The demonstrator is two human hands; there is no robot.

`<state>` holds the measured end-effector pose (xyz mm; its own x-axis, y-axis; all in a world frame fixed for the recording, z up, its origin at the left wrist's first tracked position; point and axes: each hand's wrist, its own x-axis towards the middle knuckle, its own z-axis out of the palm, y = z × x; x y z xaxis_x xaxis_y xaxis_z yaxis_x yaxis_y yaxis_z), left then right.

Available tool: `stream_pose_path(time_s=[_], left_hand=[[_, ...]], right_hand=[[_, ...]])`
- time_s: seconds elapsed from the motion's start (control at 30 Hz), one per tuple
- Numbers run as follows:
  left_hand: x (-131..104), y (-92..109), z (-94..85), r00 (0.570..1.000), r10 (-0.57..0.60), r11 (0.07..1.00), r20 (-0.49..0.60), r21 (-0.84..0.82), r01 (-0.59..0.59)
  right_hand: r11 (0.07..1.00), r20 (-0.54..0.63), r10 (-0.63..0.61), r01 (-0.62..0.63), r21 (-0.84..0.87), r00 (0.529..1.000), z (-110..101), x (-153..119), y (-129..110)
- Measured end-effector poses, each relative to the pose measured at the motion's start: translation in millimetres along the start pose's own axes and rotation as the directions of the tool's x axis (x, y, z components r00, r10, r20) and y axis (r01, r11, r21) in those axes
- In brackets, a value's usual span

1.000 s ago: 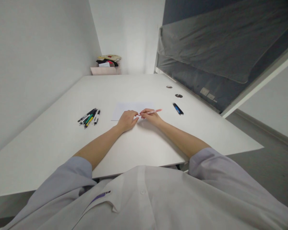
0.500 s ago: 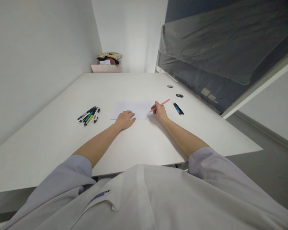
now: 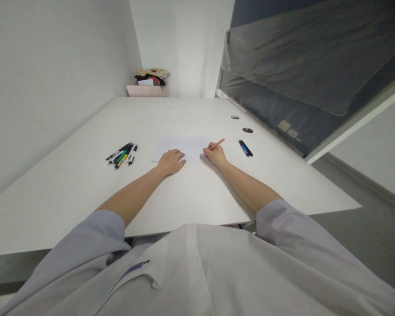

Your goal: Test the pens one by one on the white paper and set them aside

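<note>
The right hand [image 3: 215, 153] has its fingers pinched on a pink pen [image 3: 221, 141], over the right part of the white paper [image 3: 193, 144]. The left hand [image 3: 171, 162] lies flat, thumb apart, on the paper's near edge. Many pens [image 3: 121, 155] lie left on the desk [image 3: 187, 197].

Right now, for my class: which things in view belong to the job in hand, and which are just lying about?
In use:
- pink pen, held in the right hand
- white sheet of paper, partly under the left hand

Lying about:
- pile of pens, left of the paper
- slim black-and-blue object, right of the paper
- pale pink box, beyond the far edge
</note>
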<state>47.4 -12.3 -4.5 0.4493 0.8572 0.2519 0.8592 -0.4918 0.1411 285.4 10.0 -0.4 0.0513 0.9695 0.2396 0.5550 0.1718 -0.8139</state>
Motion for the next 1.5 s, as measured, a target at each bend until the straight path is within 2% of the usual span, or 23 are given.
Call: stream_pose_path(time_s=[0.27, 0.37, 0.5, 0.7, 0.83, 0.9, 1.0, 1.13, 1.23, 1.3, 1.4, 1.5], left_hand=[[-0.8, 5.5, -6.9, 0.999, -0.018, 1.0, 0.031, -0.003, 0.018], [-0.6, 5.1, -6.2, 0.999, -0.022, 1.0, 0.025, -0.007, 0.022], [0.1, 2.2, -2.3, 1.0, -0.007, 1.0, 0.008, -0.004, 0.008], [-1.1, 1.7, -3.4, 1.0, 0.0, 1.0, 0.005, 0.022, 0.0], [-3.4, 3.8, -7.2, 1.0, -0.017, 1.0, 0.026, 0.026, 0.017], [-4.3, 4.3, -8.1, 1.0, -0.016, 1.0, 0.008, 0.006, 0.016], [-4.6, 5.2, -8.5, 0.997, 0.029, 0.996, -0.07, -0.082, -0.034], [-4.1, 9.1, -10.3, 0.977, 0.139, 0.97, -0.161, -0.178, -0.168], [-3.9, 12.2, -12.6, 0.958, 0.222, 0.954, -0.181, -0.164, -0.252], [-3.7, 12.4, -13.7, 0.949, 0.243, 0.952, -0.199, -0.137, -0.273], [-2.8, 9.5, -13.7, 0.946, 0.226, 0.961, -0.234, -0.107, -0.256], [-1.4, 4.2, -12.2, 0.95, 0.181, 0.973, -0.253, -0.093, -0.21]], right_hand=[[0.999, 0.01, -0.023, 0.023, -0.023, 1.0, -2.0, 0.2, -1.0], [0.998, 0.024, -0.052, 0.053, -0.038, 0.998, -2.9, -0.8, -3.1], [1.0, 0.027, -0.024, 0.024, -0.018, 0.999, -2.4, -1.0, -3.9], [0.984, -0.063, 0.052, -0.04, 0.175, 0.997, -4.9, 2.5, 1.9], [0.947, -0.126, 0.046, -0.003, 0.321, 0.991, -6.4, 1.9, 1.0], [0.933, -0.085, 0.015, 0.017, 0.36, 0.996, -5.1, -1.7, -4.7], [0.892, 0.082, -0.049, 0.007, 0.453, 0.995, -0.6, -11.6, -18.9], [0.788, 0.312, -0.127, -0.095, 0.608, 0.941, 8.5, -25.7, -37.8], [0.736, 0.383, -0.15, -0.155, 0.658, 0.911, 13.3, -29.7, -43.8], [0.714, 0.422, -0.122, -0.217, 0.666, 0.898, 12.7, -28.7, -44.1], [0.647, 0.46, -0.056, -0.319, 0.693, 0.886, 4.7, -25.2, -43.5], [0.556, 0.458, -0.038, -0.362, 0.749, 0.888, -6.3, -23.9, -45.4]])
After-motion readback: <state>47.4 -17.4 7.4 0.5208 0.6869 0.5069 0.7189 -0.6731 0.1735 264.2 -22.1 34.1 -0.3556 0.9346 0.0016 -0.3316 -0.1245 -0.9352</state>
